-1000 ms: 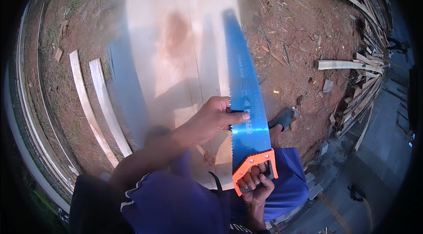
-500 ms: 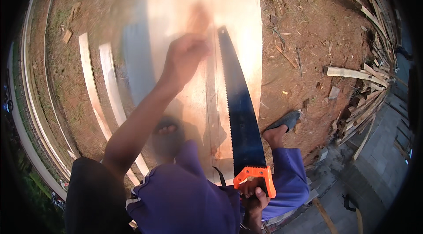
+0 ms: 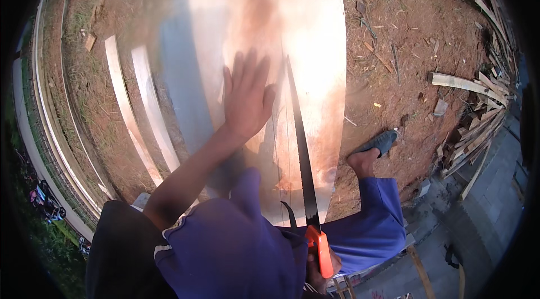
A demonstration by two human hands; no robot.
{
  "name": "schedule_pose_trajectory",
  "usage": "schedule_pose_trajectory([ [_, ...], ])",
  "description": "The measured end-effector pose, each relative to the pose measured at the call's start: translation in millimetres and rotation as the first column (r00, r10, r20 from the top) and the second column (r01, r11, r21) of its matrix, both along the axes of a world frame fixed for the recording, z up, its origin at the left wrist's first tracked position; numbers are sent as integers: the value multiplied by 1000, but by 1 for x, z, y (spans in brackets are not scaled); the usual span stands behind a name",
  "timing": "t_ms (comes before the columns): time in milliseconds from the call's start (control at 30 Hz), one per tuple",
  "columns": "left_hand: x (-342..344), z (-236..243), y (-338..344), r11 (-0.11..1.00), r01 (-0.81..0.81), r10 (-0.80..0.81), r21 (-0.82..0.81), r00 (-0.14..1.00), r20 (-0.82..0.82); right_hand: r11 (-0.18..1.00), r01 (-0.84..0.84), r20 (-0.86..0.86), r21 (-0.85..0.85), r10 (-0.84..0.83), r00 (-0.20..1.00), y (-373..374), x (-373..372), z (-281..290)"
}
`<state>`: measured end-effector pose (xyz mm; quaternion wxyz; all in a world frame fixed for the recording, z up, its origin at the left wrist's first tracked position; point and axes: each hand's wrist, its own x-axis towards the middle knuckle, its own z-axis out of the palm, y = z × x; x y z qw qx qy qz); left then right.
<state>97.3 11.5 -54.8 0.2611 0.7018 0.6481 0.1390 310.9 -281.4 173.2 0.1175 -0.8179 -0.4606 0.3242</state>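
A wide pale wooden board (image 3: 320, 108) stretches away from my legs, with thin dark lines running along it. My left hand (image 3: 247, 93) is over the board, fingers spread, with nothing in it; it looks laid flat on the wood. My right hand (image 3: 326, 268), low in the picture and partly hidden, grips the orange handle of a handsaw (image 3: 304, 164). The saw's dark blade points away from me, turned nearly edge-up, its tip by the lines on the board. Whether the teeth touch the wood I cannot tell. A dark curved strip (image 3: 289, 213) shows near the handle.
Two long pale wood strips (image 3: 126, 108) lie on the soil to the left. Scrap wood (image 3: 472, 130) is heaped at the right, beside grey paving (image 3: 489, 186). My sandalled foot (image 3: 379, 144) rests on the soil right of the board.
My left hand has gone from loosely curled and blurred to spread over the board. The saw blade has turned from showing its broad side to nearly edge-on, its handle slightly lower.
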Motion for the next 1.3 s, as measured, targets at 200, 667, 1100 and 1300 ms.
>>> schedule_pose_trajectory([
  [200, -1, -9, -7, 1000, -24, 24, 2, 999, -32, 999, -28, 128, -46, 34, 991, -23, 0, -1],
  [667, 1, -17, -4, 994, -103, 103, 30, 995, 5, 976, 220, 34, -14, -219, 975, 34, -24, 43],
  [1100, -3, -26, -5, 995, -91, 94, 35, 991, -99, 997, -61, -338, -50, 40, 940, 179, -58, -40],
  [1300, 0, -24, 0, 995, -67, 76, 77, 990, -121, 993, 26, -363, 115, 17, 932, 206, -64, -59],
])
